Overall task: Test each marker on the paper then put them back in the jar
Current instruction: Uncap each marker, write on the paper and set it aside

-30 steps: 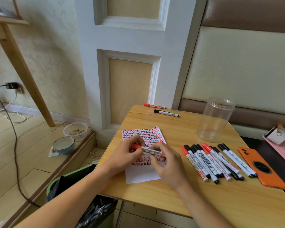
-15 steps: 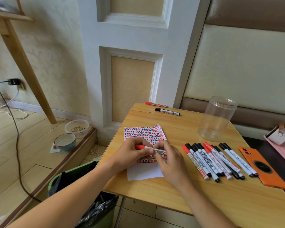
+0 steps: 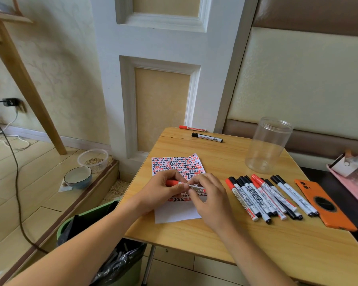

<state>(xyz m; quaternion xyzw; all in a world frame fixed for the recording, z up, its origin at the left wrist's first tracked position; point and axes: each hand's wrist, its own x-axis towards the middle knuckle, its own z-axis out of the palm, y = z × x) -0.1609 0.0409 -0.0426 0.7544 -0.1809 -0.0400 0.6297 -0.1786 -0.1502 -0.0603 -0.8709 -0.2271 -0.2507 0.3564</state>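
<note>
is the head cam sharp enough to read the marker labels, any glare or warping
Head view: soft daylight, no hard glare on the table; the clear jar shows only faint highlights. Wide-angle bending bows the wall panels at the edges. Labels on the marker row are partly legible; the red marker held by the left hand and right hand is mostly covered.

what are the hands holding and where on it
Both hold one red marker over the paper: the left hand pinches its red cap end, the right hand grips the barrel.
</note>
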